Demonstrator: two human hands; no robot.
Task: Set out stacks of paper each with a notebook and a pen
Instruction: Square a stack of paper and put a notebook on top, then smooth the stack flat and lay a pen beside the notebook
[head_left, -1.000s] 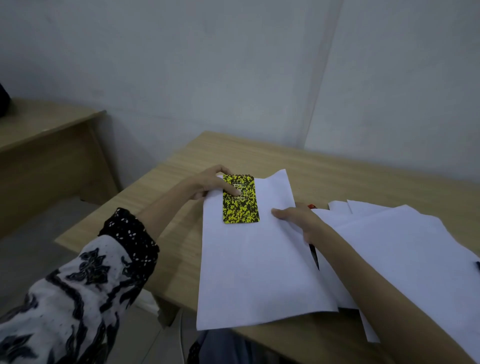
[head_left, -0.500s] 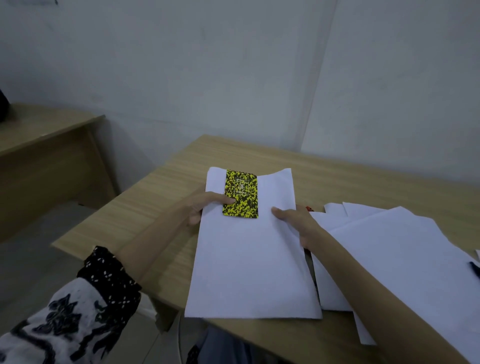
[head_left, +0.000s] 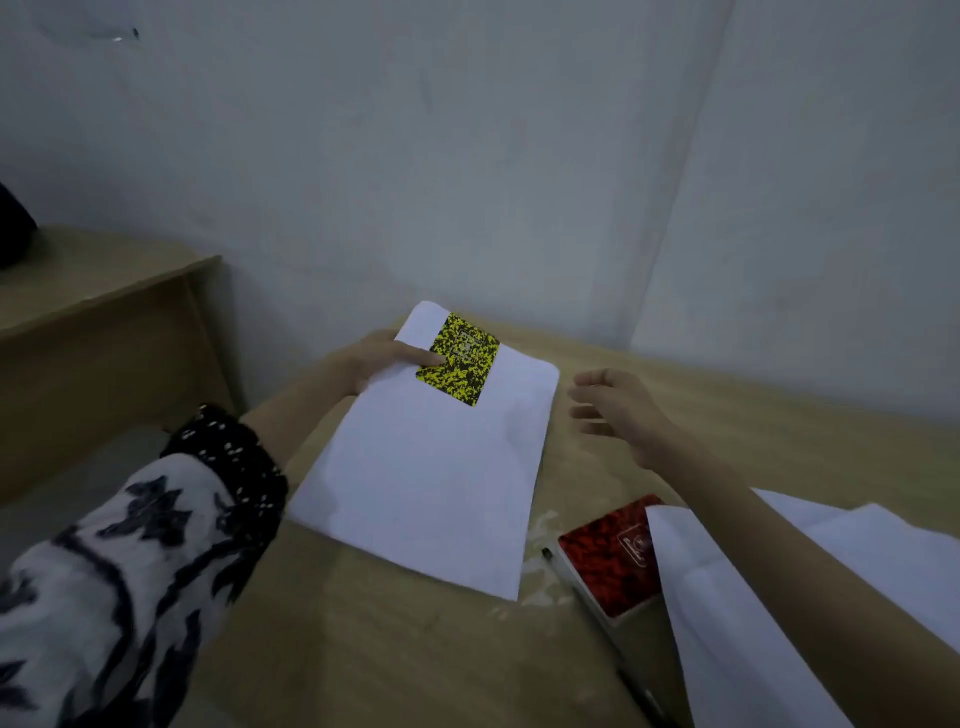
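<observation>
head view is showing a white paper stack (head_left: 431, 467) lying on the wooden tabletop (head_left: 363, 649), with a yellow-and-black speckled notebook (head_left: 458, 358) sitting on its far end, toward 12 o'clock. the left hand (head_left: 382, 358) is gripping the stack's far left edge, thumb pressing on the notebook's left side, fingers curling under the paper. the right hand (head_left: 621, 410) is hovering just off the stack's right edge at 3 o'clock, fingers loosely spread and holding nothing. at 5 o'clock from the stack a red speckled notebook (head_left: 610, 558) is lying partly under loose white sheets (head_left: 769, 623), with a dark pen (head_left: 597, 608) just beside its left edge. a second wooden desk (head_left: 93, 301) is standing at 9 o'clock.
</observation>
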